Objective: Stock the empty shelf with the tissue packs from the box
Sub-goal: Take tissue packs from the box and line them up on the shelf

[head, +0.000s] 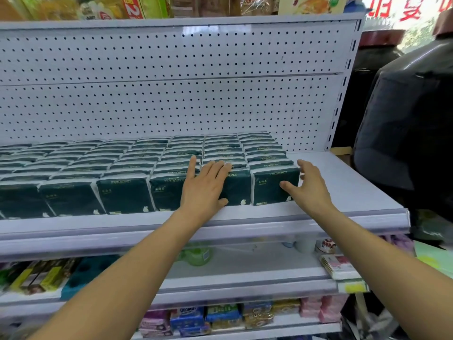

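Observation:
Dark green tissue packs stand in several rows across the white shelf, from the left edge of view to right of centre. My left hand lies flat with straight fingers on the front and top of a front-row pack. My right hand is at the rightmost front pack, thumb on its front face and fingers at its right side, loosely spread. No box is in view.
A white pegboard back panel rises behind the packs. The shelf surface right of the packs is bare. Lower shelves hold assorted goods. A large dark object stands to the right of the shelving.

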